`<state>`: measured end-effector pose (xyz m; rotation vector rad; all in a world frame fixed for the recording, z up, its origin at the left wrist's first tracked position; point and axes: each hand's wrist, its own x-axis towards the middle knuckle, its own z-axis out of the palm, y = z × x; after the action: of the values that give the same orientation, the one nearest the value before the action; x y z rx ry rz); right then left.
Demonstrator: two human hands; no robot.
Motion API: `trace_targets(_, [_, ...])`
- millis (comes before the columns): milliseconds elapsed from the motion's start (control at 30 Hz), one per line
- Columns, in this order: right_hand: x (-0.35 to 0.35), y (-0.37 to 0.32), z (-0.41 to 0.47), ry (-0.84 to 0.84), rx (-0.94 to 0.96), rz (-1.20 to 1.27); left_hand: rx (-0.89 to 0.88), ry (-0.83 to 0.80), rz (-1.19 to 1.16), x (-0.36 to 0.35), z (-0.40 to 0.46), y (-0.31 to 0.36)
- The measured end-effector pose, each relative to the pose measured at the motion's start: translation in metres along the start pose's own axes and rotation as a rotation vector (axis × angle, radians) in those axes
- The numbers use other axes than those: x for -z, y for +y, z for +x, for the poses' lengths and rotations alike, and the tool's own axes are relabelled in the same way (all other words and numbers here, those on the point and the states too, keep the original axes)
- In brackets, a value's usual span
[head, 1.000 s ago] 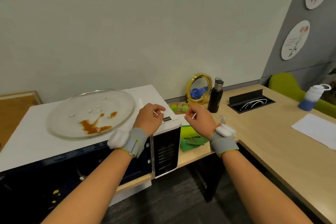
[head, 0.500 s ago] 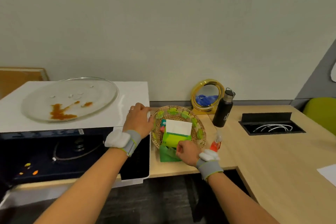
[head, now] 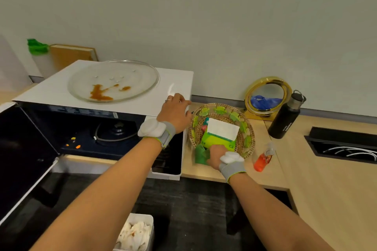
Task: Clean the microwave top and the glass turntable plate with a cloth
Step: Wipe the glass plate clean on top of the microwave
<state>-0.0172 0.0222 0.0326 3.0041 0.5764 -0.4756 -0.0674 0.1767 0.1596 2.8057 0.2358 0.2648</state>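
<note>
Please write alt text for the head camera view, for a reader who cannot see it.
A person's right hand grips a green cloth at a woven basket, while the left hand rests on the white microwave top. A round glass turntable plate smeared with orange sauce lies on that top; the microwave door hangs open.

Left hand rested on the microwave top — smooth, matt white. Beyond it the turntable plate was clear glossy glass, smeared orange-brown. Right hand met soft green cloth beside a woven wicker basket — rough-textured, on matt wood-look counter.
</note>
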Motion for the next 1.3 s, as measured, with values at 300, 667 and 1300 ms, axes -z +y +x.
trace_targets(300, [0.02, 0.012, 0.004, -0.019, 0.023, 0.084, -0.008, 0.03, -0.009, -0.003, 0.002, 0.0])
trace_targets(667, [0.062, 0.033, 0.004, 0.276, -0.064, 0.761, 0.007, 0.052, -0.033, -0.004, 0.002, 0.0])
trace_targets(1300, [0.193, -0.148, -0.041, 0.304, 0.423, 1.508, 0.417, 0.167, -1.282, 0.092, -0.022, -0.065])
